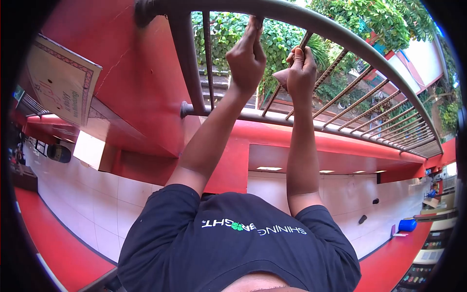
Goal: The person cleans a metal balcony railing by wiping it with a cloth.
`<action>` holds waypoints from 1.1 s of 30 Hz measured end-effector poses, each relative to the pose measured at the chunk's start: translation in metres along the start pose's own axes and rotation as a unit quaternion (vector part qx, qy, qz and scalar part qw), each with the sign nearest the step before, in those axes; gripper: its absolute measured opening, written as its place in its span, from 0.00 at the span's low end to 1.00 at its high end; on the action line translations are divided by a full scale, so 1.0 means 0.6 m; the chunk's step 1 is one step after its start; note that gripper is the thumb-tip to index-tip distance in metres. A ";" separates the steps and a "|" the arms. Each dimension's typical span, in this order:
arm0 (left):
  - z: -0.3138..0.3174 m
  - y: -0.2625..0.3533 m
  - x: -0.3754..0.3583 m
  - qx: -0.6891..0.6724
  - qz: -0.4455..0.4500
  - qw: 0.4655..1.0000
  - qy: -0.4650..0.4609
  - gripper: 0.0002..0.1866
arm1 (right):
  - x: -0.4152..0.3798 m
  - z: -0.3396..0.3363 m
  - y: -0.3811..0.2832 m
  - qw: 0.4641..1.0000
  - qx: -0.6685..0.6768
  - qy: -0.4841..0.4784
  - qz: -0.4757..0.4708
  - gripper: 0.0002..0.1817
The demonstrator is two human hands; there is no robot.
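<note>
My left hand (246, 61) is closed around a thin upright bar, with its fingertips just under the dark curved top rail (321, 22). Close by on the right, my right hand (301, 73) is closed on a reddish-brown, sheet-like piece (281, 76) against another bar (306, 40). The pointed end of that piece sticks out left of the hand. Both arms reach up from a black T-shirt (238, 248). My fingers hide parts of both bars.
Ribbed bars (344, 91) continue rightward above the lower rail (350, 132). A red wall (141, 73) with a framed sign (63, 80) stands left. Green plants (221, 41) grow beyond the railing. A blue container (407, 225) and dark shoes (363, 219) are near the tiled floor's right side.
</note>
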State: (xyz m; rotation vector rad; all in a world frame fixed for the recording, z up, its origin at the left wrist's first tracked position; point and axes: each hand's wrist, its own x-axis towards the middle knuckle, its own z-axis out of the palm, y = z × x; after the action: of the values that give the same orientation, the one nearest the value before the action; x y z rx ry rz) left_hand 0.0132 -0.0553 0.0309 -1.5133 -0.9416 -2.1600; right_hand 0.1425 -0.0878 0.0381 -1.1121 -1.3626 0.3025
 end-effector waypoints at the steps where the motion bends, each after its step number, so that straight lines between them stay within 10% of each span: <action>1: -0.005 0.000 -0.007 -0.006 0.018 1.000 0.010 0.16 | 0.000 -0.001 0.000 1.000 0.001 -0.005 0.005 0.13; 10: -0.080 -0.039 -0.115 0.055 0.011 0.986 -0.156 0.19 | -0.004 0.001 0.002 0.999 -0.033 0.027 -0.021 0.13; 16: -0.041 0.021 0.010 0.018 0.024 0.999 -0.030 0.14 | 0.001 -0.004 0.007 0.999 -0.009 0.010 -0.041 0.14; 33: -0.043 0.027 0.007 0.020 -0.003 0.995 -0.102 0.25 | -0.002 -0.013 -0.001 1.000 -0.019 -0.016 -0.016 0.14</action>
State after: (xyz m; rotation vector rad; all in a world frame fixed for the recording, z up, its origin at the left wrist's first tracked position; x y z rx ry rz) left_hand 0.0032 -0.0842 0.0344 -1.7382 -1.0477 -2.0058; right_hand 0.1488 -0.0924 0.0393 -1.1210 -1.4182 0.2731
